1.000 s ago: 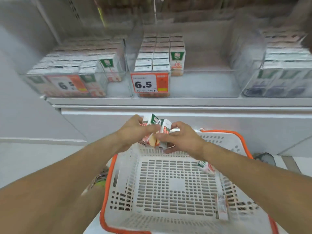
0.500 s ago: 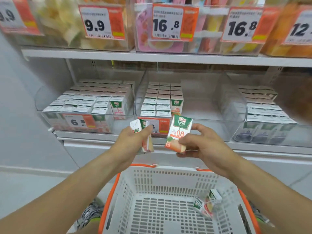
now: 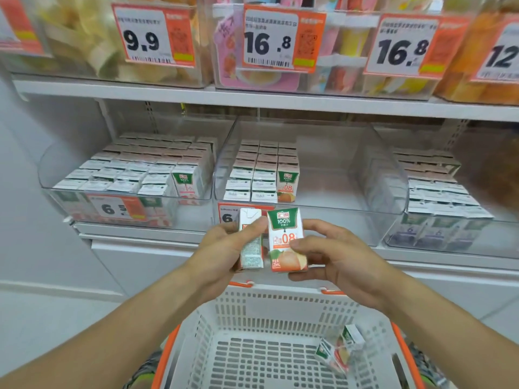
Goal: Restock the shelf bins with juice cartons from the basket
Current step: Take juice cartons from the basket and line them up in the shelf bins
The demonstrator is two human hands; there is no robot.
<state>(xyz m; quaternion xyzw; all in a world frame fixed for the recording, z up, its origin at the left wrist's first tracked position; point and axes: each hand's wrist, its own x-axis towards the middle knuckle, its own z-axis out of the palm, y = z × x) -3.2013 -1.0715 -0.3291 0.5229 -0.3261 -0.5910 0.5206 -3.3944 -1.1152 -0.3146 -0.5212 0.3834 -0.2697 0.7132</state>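
My left hand (image 3: pixel 224 248) grips a small juice carton (image 3: pixel 250 248) turned side-on, its white top showing. My right hand (image 3: pixel 334 256) holds a second juice carton (image 3: pixel 285 234) upright, green top and "08" facing me. The two cartons sit side by side above the far rim of the white basket (image 3: pixel 252 301) with orange trim. Two more cartons (image 3: pixel 341 349) lie in the basket's right side. Just behind my hands is the middle clear shelf bin (image 3: pixel 331 209), with rows of cartons on its left and bare floor on its right.
A full clear bin (image 3: pixel 126 175) of cartons sits to the left and another carton bin (image 3: pixel 438 192) to the right. The upper shelf (image 3: pixel 252 101) holds snack bins with price tags 9.9 and 16.8. White floor shows at the lower left.
Both hands have lifted a carton each out of the basket up to the shelf front. In the last half second the two cartons came closer together, side by side.
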